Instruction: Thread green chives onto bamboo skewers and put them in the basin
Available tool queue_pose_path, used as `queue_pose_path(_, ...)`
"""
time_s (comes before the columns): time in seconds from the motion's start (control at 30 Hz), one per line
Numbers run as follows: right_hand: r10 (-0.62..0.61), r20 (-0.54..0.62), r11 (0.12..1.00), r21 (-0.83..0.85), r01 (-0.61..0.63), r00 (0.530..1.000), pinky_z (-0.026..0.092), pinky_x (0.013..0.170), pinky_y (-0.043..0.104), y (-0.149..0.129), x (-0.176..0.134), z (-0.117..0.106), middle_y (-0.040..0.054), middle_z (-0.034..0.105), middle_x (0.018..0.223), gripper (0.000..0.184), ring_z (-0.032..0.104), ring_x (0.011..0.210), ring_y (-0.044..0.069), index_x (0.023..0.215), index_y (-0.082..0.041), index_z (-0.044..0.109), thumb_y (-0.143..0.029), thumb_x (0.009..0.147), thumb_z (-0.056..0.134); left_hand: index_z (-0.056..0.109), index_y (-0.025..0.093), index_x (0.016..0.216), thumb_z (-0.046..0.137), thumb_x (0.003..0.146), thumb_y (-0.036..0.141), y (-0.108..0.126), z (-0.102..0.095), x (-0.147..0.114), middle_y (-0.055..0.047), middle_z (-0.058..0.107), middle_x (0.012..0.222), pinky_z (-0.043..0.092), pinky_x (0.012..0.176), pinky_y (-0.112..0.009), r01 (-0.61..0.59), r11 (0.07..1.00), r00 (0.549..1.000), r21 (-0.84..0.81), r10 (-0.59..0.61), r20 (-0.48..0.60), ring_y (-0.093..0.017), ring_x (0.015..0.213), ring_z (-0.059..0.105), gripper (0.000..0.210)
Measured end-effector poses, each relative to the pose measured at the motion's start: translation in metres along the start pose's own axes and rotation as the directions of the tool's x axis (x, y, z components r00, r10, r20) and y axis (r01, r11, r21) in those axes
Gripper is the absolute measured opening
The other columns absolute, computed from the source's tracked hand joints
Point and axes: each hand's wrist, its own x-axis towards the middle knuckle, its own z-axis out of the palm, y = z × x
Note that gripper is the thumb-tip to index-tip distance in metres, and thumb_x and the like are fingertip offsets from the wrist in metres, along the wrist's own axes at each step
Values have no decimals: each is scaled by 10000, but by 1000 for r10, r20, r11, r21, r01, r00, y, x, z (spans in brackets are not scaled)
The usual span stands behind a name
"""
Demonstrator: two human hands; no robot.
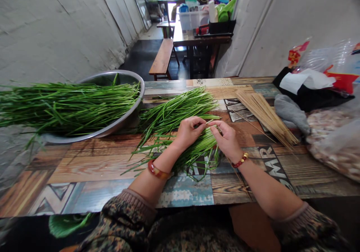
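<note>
Nearest, patterned sleeves (123,222) were seen below the table edge, and a few thin sticks (239,177) were laid close to that edge of the wood-patterned table (92,165). Above them, a bunch of green stalks (194,152) was spread under the forearms, its pale ends gathered at the fingertips. By the thumb and forefinger of the left hand (190,132) and of the right hand (225,135), stalk ends were pinched, the two grips nearly touching. Just beyond, a second pile (182,107) was laid; to its left, a metal basin (131,77) was heaped with longer stalks (84,105), and to its right wooden skewers (267,117) were fanned out. Farther off, a bench (163,55) and another table (194,39) stacked with containers (194,19) were seen.
</note>
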Motion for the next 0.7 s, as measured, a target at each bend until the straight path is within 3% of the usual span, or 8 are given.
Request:
queue_pose_path(0.13,7,-35,999,35,-6,999,493,780,335,1,0,2,61,697,936,181,649,849,199,971,-206,603,-342,879,528,690,164,715,609,809,246,1,0,-1,-28,697,724,433,666,-248,19,1000,1000,2,-19,7,-136,678,606,149)
queue_pose_path(0.27,69,-52,993,104,-63,996,505,679,318,0,0,3,62,689,907,320,646,734,184,1138,-198,535,-351,859,563,686,157,713,609,797,240,1,0,-1,-20,691,705,422,633,-237,90,996,996,7,-90,-1,-131,657,594,141)
queue_pose_path(0.4,54,-19,995,80,-52,998,510,699,327,-3,0,1,48,691,901,420,632,732,180,1281,-223,496,-331,877,540,690,157,736,605,793,235,2,-1,-2,-21,695,718,426,627,-233,115,993,993,0,-115,-3,-133,666,597,129)
queue_pose_path(0.53,30,10,997,66,-31,999,511,690,317,-1,-1,1,36,685,897,369,616,699,166,1246,-234,546,-334,892,513,696,163,758,591,806,214,2,-1,-3,-30,702,761,437,681,-244,45,998,999,34,-45,-5,-139,710,609,125)
queue_pose_path(0.7,3,-7,997,81,-2,1000,513,771,333,1,0,2,64,679,1028,283,645,858,192,1143,-224,581,-320,884,520,704,160,767,587,815,193,1,-2,-3,-44,696,768,440,696,-253,3,999,1000,47,-4,19,-144,717,609,131)
